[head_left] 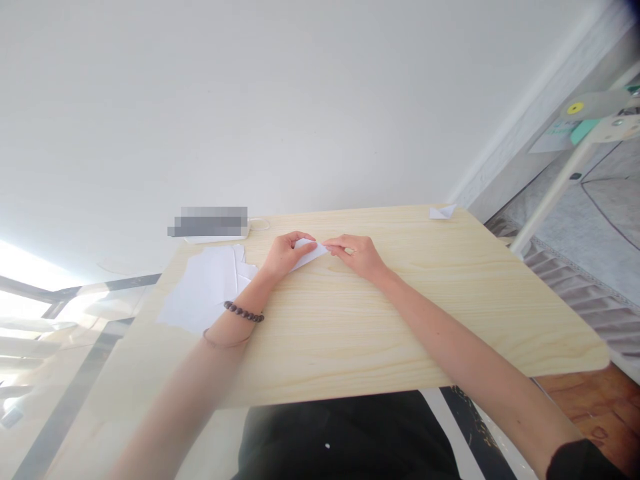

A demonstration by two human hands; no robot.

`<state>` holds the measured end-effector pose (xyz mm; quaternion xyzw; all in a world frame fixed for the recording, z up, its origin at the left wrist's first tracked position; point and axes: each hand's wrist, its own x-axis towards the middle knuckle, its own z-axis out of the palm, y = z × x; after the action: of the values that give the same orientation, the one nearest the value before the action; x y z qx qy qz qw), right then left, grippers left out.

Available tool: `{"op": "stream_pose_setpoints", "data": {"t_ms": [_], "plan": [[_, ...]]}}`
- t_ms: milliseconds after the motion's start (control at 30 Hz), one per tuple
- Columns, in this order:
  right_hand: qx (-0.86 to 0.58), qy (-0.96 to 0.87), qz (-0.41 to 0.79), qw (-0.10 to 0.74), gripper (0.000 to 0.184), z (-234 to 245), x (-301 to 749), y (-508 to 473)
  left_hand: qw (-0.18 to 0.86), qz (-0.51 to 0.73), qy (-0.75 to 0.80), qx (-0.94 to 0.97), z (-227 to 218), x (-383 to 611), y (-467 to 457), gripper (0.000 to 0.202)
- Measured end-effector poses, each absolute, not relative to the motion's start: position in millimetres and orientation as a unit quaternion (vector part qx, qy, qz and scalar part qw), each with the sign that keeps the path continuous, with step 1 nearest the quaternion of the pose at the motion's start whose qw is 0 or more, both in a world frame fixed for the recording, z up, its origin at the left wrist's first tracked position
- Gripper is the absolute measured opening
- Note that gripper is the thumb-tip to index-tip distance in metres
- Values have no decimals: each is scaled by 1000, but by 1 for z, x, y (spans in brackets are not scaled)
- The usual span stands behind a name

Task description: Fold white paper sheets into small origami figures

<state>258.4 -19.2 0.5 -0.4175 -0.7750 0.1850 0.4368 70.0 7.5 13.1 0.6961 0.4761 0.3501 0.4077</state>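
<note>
A small folded piece of white paper (311,255) is held between my two hands, just above or on the wooden table (320,333). My left hand (290,253) pinches its left part, thumb on top and fingers behind. With thumb and fingertips, my right hand (357,253) grips the narrow right end of the same paper. Left of my left hand lies a loose pile of white paper sheets (205,283), partly covered by my left forearm. A dark beaded bracelet circles my left wrist.
At the table's far right corner sits a small folded white paper shape (443,212). A blurred-out device with a white base (217,238) and cable stands at the back left. A white wall rises behind the table; a pale metal frame (560,180) is on the right.
</note>
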Motion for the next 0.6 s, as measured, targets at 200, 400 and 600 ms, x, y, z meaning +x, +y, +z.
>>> {"op": "stream_pose_setpoints", "data": {"t_ms": [200,400,600], "plan": [[-389,-794,164,437,22,-1,259,-18,469,343,476,660,13,70,8,33],[-378,-803,159,432,21,-1,260,-17,472,331,489,655,16,68,9,34],[-375,-803,166,433,20,1,257,-19,407,317,474,714,20,67,7,30]]}}
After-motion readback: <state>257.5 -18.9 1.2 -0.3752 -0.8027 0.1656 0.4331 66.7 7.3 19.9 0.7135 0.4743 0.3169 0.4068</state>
